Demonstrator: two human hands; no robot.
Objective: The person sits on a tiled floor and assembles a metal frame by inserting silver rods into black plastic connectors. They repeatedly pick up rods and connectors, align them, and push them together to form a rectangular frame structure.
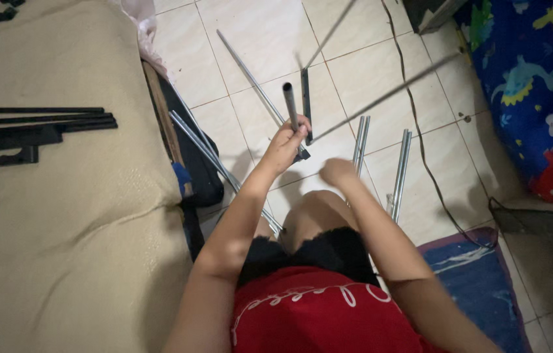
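Observation:
My left hand (286, 145) is closed around a grey metal tube (289, 101) and holds it nearly upright over the tiled floor. A black flat bar (305, 104) stands just behind the tube, reaching down to my fingers. My right hand (338, 171) is curled into a fist a little to the right and lower, blurred, with nothing visible in it. Two thin blurred rods (394, 91) slant up and to the right from the area near my hands. My knee (312, 216) lies below both hands.
Pairs of silver tubes (399, 173) (360, 140) and a long single tube (250, 78) lie on the tiles. A beige cushion (61, 216) on the left carries black bars (28, 127). A black bag (191, 163), a cable (420, 144), a blue patterned blanket (531, 85) and a blue mat (479, 281) surround me.

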